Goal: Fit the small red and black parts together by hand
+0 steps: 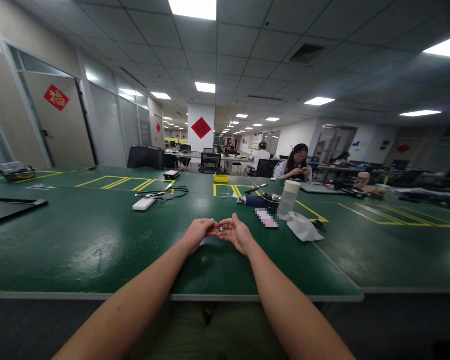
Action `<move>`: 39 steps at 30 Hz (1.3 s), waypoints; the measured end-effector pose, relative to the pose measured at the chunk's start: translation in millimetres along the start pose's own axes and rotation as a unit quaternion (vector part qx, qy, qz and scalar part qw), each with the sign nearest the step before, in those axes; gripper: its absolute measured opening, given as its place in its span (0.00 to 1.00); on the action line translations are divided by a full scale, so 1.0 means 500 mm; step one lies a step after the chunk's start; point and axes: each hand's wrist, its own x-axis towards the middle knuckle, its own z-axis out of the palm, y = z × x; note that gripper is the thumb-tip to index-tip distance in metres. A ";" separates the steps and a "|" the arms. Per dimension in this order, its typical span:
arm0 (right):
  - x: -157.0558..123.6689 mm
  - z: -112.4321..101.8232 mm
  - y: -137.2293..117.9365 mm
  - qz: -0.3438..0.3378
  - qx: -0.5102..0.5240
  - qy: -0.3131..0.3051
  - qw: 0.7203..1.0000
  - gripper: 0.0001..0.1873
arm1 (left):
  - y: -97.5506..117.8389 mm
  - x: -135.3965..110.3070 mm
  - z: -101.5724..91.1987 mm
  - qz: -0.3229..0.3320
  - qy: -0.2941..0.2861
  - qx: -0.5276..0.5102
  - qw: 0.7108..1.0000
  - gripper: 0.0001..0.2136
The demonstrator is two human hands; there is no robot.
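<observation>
Over the green surface (127,250), I see the left hand (199,234) pinching a small shiny thing (221,228) at its fingertips, the right hand (241,235) curled close, its grip unclear, where light, steady fingers would serve best.

Bare forearms (146,282) angled fwd & inward, L hand (200,234) pinched, R hand (240,235) half-curled opp. it, thumb up.
</observation>
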 end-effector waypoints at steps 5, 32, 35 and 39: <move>0.000 -0.001 0.000 0.005 0.002 -0.003 1.000 0.32 | -0.002 0.000 0.001 -0.003 -0.002 -0.010 1.000 0.13; -0.007 0.005 -0.007 0.009 -0.020 -0.007 1.000 0.30 | 0.003 -0.005 0.003 0.004 -0.022 0.016 1.000 0.09; -0.005 0.003 -0.005 0.006 -0.021 -0.008 1.000 0.30 | 0.005 -0.006 0.004 0.005 -0.024 0.017 1.000 0.09; -0.005 0.002 -0.004 0.003 -0.018 -0.015 1.000 0.30 | 0.007 -0.007 0.005 0.005 -0.026 0.014 1.000 0.10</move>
